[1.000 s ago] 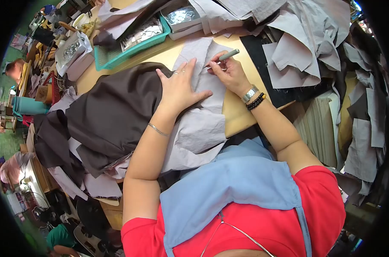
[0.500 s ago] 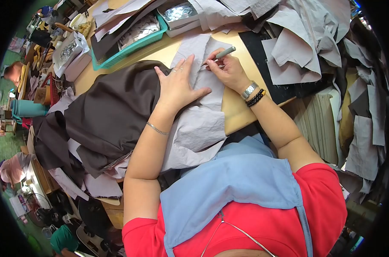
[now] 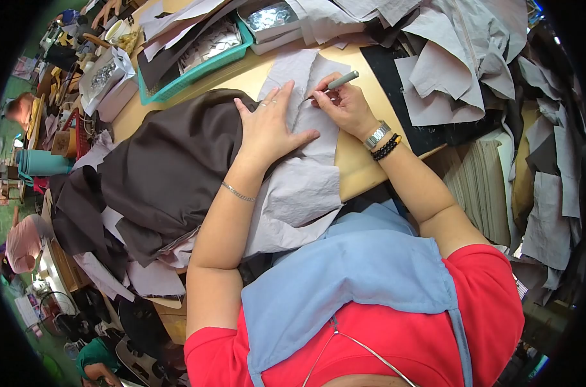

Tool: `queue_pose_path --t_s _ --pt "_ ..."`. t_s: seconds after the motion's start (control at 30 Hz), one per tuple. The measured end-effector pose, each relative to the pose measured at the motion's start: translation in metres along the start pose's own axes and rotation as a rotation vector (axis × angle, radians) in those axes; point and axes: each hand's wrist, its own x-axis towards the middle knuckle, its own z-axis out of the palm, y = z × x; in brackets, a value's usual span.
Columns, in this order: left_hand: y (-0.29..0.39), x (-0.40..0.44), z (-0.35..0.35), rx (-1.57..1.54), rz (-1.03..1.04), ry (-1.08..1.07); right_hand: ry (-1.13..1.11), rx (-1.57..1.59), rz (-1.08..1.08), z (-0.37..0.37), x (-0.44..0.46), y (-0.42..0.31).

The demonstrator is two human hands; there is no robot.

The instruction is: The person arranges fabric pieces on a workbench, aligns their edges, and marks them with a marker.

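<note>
My left hand (image 3: 275, 126) lies flat with fingers spread, pressing on pale grey fabric (image 3: 299, 193) and the edge of a dark brown cloth (image 3: 177, 148). In my right hand (image 3: 347, 106) is a grey-green pen (image 3: 342, 80), held in a writing grip. Its tip points down at the pale fabric beside my left fingers, near an edge or seam in it. Whether the tip touches the fabric I cannot tell. The dark cloth lies bunched to the left, partly over more pale pieces.
A teal basket (image 3: 196, 76) of small pale pieces stands at the back of the table (image 3: 360, 164), beside a box (image 3: 270, 29) holding shiny clear material. Cut fabric pieces (image 3: 441, 84) are heaped at the right. People and cluttered work tables are at the far left.
The pen in my right hand has tilted slightly and its rear end has shifted a little to the right. My left hand stays in place. Background people at the left have moved.
</note>
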Motion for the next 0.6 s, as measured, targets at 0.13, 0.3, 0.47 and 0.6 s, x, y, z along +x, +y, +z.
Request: queue_pose_path --t_s 0.13,0.3,0.47,0.6 --pt "0.0017 -0.0004 -0.0022 0.0 0.001 -0.007 -0.008 -0.028 -0.034 0.0002 -0.0005 0.0025" --pt "0.0018 -0.0003 -0.0023 0.004 0.002 -0.006 -0.032 -0.023 -0.021 0.0003 -0.001 0.0028" --pt "0.0029 -0.0003 -0.0035 0.002 0.001 -0.007 -0.032 0.011 -0.017 0.002 -0.0014 0.0043" --pt "0.0025 -0.0001 -0.0031 -0.001 0.003 -0.004 -0.034 0.048 0.014 0.0015 -0.0028 0.008"
